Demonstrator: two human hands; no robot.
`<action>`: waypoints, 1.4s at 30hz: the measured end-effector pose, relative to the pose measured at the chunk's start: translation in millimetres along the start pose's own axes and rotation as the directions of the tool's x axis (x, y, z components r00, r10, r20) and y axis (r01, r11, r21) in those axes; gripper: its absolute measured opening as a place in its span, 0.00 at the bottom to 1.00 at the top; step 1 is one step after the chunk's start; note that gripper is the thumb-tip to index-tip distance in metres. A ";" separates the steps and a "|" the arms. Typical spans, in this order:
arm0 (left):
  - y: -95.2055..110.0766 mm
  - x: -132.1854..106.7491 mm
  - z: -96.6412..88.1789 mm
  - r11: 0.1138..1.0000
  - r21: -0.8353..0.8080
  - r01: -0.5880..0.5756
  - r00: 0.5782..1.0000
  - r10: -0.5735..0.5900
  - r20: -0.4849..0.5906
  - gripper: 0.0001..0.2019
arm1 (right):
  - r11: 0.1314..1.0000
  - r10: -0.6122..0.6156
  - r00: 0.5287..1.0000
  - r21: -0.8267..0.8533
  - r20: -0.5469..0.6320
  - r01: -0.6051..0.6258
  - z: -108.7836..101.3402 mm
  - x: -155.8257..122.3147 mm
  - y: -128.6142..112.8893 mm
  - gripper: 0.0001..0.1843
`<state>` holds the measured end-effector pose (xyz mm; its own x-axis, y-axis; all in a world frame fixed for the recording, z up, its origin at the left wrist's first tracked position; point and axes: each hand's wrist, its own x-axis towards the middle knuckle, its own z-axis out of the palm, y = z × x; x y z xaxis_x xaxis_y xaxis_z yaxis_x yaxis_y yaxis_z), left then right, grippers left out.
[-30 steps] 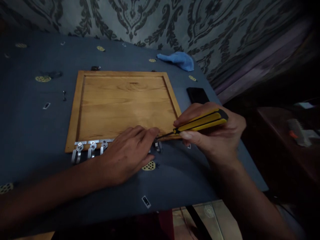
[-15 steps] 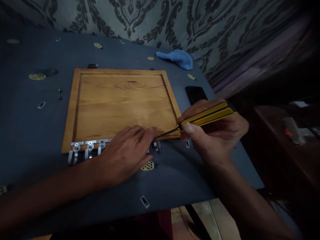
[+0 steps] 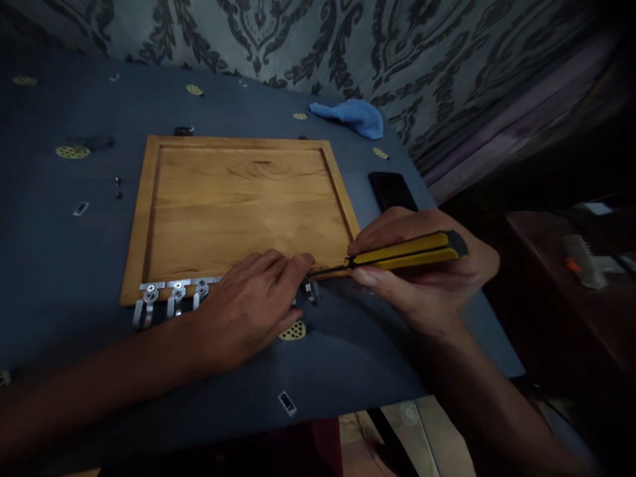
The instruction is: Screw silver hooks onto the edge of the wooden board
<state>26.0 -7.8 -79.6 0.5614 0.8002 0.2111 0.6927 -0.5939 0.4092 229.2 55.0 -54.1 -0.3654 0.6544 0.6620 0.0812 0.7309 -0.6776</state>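
A framed wooden board (image 3: 248,205) lies flat on the cloth-covered table. Along its near edge runs a metal hook rail (image 3: 179,289) with several silver double hooks hanging past the edge. My left hand (image 3: 248,308) is closed over the rail and the board's near edge, covering the middle hooks. Just beyond its fingers one hook (image 3: 312,290) shows. In my right hand (image 3: 422,285) is a yellow and black screwdriver (image 3: 405,253), gripped by its handle. Its shaft points left to the hook, and the tip is hidden by my left fingertips.
A blue cloth (image 3: 352,118) lies at the back of the table, with a black phone-like object (image 3: 392,191) right of the board. Small metal pieces (image 3: 118,187) lie to the left. A patterned wall (image 3: 308,40) rises behind; a brown surface (image 3: 561,265) stands at the right.
My right hand has turned the screwdriver about its shaft and lowered its handle slightly. My left hand stays in place on the rail.
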 end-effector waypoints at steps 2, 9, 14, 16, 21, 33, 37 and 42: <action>-0.1 0.5 0.9 1.000 0.010 -0.004 1.000 0.004 -0.011 0.26 | 1.000 -0.020 0.999 0.006 0.050 0.020 -2.2 0.5 -1.5 0.14; 1.0 -0.1 2.2 1.000 0.025 0.001 1.000 0.000 -0.016 0.27 | 0.997 -0.025 0.975 0.078 0.222 0.008 -11.7 3.9 -2.7 0.17; 0.8 0.9 3.2 0.999 0.049 0.002 1.000 -0.001 -0.024 0.28 | 0.991 0.017 0.973 0.125 0.229 -0.047 -14.3 2.7 -0.8 0.17; 0.5 1.1 2.7 0.999 0.050 0.000 1.000 0.001 -0.020 0.27 | 0.990 0.028 0.982 0.127 0.189 -0.053 -13.2 1.2 -0.5 0.18; 0.0 0.4 1.3 1.000 0.025 -0.010 1.000 0.010 -0.024 0.26 | 0.993 0.052 0.996 0.100 0.072 -0.059 -9.7 -2.3 -0.1 0.15; 0.7 0.0 2.7 0.999 0.031 -0.010 1.000 0.010 -0.016 0.25 | 0.997 0.038 0.997 0.068 0.069 -0.043 -7.0 -2.6 2.4 0.11; 0.2 -0.3 2.2 0.999 0.030 -0.011 1.000 0.011 -0.008 0.26 | 0.999 0.025 0.995 0.043 0.100 -0.030 -8.6 -2.4 2.9 0.09; 1.5 -0.5 0.5 0.999 0.035 0.006 1.000 -0.006 -0.006 0.24 | 0.998 0.059 0.994 0.033 0.091 -0.062 -9.5 -2.4 4.5 0.14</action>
<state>26.9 -9.1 -79.5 0.5545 0.8041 0.2143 0.7116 -0.5917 0.3788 239.2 58.6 -55.7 -0.4429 0.6758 0.5892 0.0727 0.6821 -0.7277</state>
